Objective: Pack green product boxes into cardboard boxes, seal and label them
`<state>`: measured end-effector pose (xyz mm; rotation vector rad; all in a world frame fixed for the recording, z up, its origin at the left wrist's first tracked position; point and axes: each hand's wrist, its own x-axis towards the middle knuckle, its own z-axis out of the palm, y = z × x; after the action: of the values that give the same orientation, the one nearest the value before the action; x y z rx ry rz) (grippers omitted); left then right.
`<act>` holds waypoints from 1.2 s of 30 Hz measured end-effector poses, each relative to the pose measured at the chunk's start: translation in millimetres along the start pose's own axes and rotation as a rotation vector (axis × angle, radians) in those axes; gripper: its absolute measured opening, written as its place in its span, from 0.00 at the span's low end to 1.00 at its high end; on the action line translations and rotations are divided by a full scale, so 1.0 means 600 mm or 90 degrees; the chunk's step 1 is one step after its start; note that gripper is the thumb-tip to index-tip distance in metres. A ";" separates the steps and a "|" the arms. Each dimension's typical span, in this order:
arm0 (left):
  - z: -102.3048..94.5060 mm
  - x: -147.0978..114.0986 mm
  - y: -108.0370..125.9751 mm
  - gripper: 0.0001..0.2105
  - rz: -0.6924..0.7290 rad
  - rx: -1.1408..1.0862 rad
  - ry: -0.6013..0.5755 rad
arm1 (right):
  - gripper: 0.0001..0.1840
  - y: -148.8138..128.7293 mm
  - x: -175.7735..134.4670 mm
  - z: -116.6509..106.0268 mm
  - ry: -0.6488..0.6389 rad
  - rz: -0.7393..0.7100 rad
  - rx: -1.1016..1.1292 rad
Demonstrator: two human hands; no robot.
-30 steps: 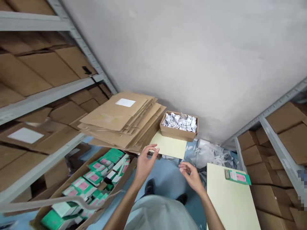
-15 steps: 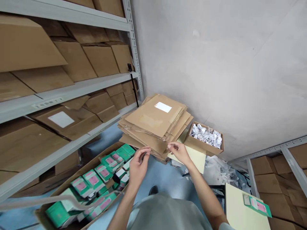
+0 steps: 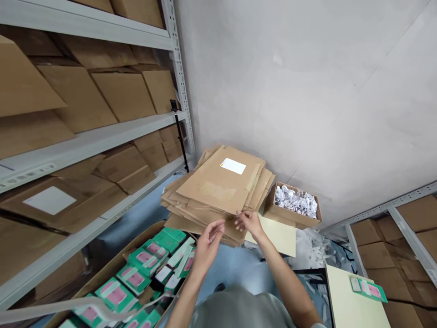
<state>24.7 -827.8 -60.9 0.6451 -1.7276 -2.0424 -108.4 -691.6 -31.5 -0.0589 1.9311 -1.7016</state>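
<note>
A stack of flattened cardboard cartons (image 3: pixel 215 191) lies in front of me, its top sheet bearing a white label (image 3: pixel 233 166). My right hand (image 3: pixel 251 224) is at the stack's near right corner, fingers loosely bent and apart, the fingertips close to the top carton's edge; whether they touch it I cannot tell. My left hand (image 3: pixel 209 241) hovers at the near edge of the stack, with a gap between thumb and fingers and nothing visible in it.
A long carton of green and pink boxes (image 3: pixel 136 278) stands at lower left. A box of crumpled paper (image 3: pixel 297 202) sits beside the stack on a pale tabletop (image 3: pixel 280 234). At lower right, one green box (image 3: pixel 368 289) lies on another pale top. Shelves (image 3: pixel 112 136) of cartons line the left.
My view has shifted a little to the right. Both hands have moved slightly, the left one closer to the right one. The stack looks the same.
</note>
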 end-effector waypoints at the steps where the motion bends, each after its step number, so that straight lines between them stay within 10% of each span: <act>1: 0.002 0.004 0.001 0.29 -0.003 -0.010 -0.008 | 0.33 -0.005 -0.001 0.003 0.004 -0.005 0.017; 12: 0.015 0.026 0.018 0.25 -0.075 -0.234 0.179 | 0.30 -0.008 -0.135 -0.005 -0.029 -0.096 0.040; 19: 0.059 0.012 0.051 0.20 -0.020 -0.139 0.153 | 0.35 0.019 -0.186 -0.105 0.030 -0.125 -0.026; 28: 0.277 -0.034 0.074 0.24 -0.118 -0.104 -0.171 | 0.25 0.058 -0.302 -0.387 0.571 -0.229 -0.077; 32: 0.404 -0.096 0.044 0.23 -0.189 -0.039 -0.316 | 0.27 0.164 -0.410 -0.542 0.850 -0.138 -0.076; 36: 0.534 -0.180 -0.005 0.25 -0.231 0.058 -0.498 | 0.33 0.304 -0.551 -0.649 0.956 0.001 0.050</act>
<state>-70.6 -507.5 -10.0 0.1782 -2.2496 -2.7224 61.5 -177.2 -61.3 1.6591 2.6955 -1.9554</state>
